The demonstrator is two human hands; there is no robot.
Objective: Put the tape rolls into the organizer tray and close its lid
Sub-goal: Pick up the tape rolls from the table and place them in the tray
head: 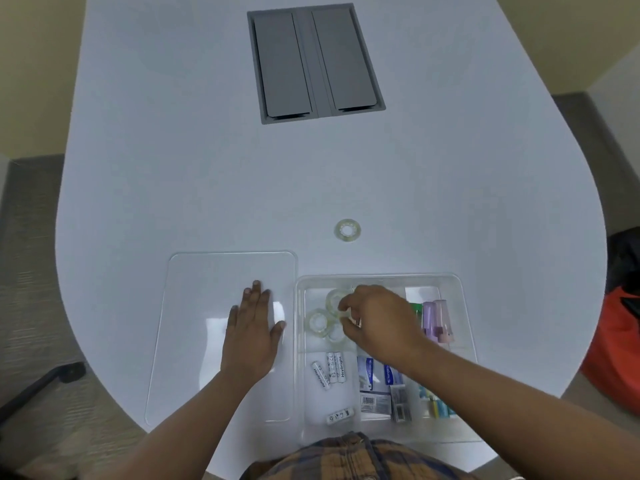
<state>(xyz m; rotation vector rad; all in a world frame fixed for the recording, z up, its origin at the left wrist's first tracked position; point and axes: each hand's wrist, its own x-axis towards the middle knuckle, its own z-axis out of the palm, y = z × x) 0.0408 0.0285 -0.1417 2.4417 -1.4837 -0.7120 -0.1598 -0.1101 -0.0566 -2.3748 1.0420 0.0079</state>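
Right hand (374, 320) pinching tape roll (346, 322) over organizer tray (460, 306); left hand (252, 334) flat, grip released, steadying lid (207, 278); another roll (347, 230) on counter (173, 168).

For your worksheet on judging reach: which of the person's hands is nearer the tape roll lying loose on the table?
Right. The right hand is in the tray, just below the loose tape roll. The left hand lies flat on the lid, farther down and to the left.

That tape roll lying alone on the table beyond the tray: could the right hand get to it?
Probably yes. The tape roll lies flat on bare table just past the tray, nothing over it. The right hand is inside the tray.
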